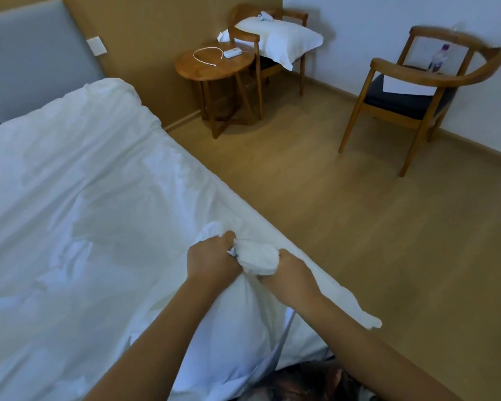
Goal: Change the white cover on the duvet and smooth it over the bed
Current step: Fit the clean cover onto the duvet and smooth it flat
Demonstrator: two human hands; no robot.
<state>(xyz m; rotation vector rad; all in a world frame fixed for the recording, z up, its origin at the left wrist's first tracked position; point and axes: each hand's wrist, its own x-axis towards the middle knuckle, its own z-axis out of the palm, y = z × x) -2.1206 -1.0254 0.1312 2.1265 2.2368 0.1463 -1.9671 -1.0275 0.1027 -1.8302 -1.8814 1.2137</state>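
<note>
The white cover (84, 198) is the largest thing here. It is a soft, matte cotton sheet lying over the bed from nine o'clock down to six, rumpled into shallow creases, with darker patches where the filling shows through. Its long edge runs straight from eleven o'clock towards five. Pale wood-grain floor (301, 183) fills the side from one to four o'clock. At ten o'clock a flat, grey padded headboard (26, 59) stands against a tan wall panel.

At two o'clock is a wooden armchair (399, 101) with a curved back rail and a dark seat cushion. A flat white sheet of paper (405, 86) and a clear bottle (438, 57) with a purple cap rest on the cushion. A second chair (243, 33) of the same make, at twelve o'clock, carries a plump white pillow (281, 36). Just beside it is a round wooden table (211, 65) on crossed legs. On the table lie a looped white cable and a small white block (232, 52), perhaps a charger, though it is too blurred to be sure.

Near six o'clock two bare forearms reach in. The left hand (211, 259) and the right hand (287, 273) are both curled into fists, close together at the cover's near edge. Each grips one end of a crumpled wad of the fabric (258, 257) that bulges between them. A limp tail of cloth trails off the bed edge towards five o'clock.
</note>
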